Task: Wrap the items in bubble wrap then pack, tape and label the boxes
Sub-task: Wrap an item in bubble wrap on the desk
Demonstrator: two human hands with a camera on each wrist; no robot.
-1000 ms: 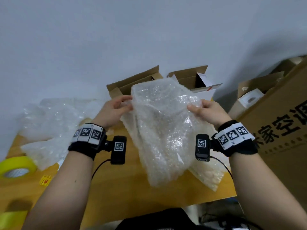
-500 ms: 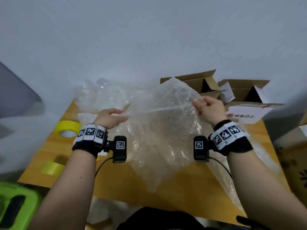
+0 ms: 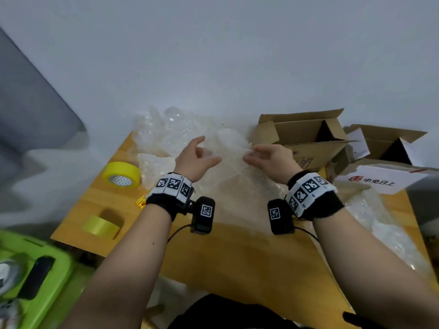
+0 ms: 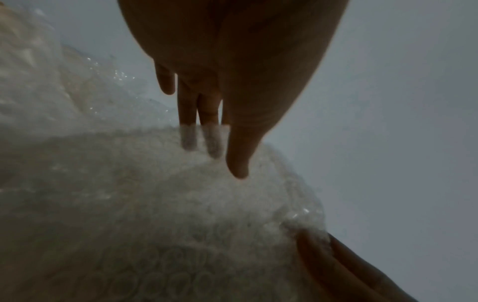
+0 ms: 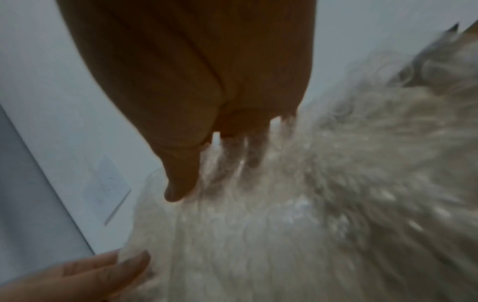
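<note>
Table (image 3: pixel 237 252): bubble wrap (image 3: pixel 228 162) now lowered.

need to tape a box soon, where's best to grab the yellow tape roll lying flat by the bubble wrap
Take the yellow tape roll by its outer rim from above, thumb and fingers on opposite sides. It lies flat with its core facing up, apart from the left hand, so the wall is exposed.

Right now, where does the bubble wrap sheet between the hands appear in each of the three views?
Head: bubble wrap sheet at centre, spread over the table between both hands.
Left wrist: fills the lower left, under the left hand.
Right wrist: fills the lower right, under the right hand.
Shared landmark: the sheet's edge, held at the fingertips of both hands.
</note>
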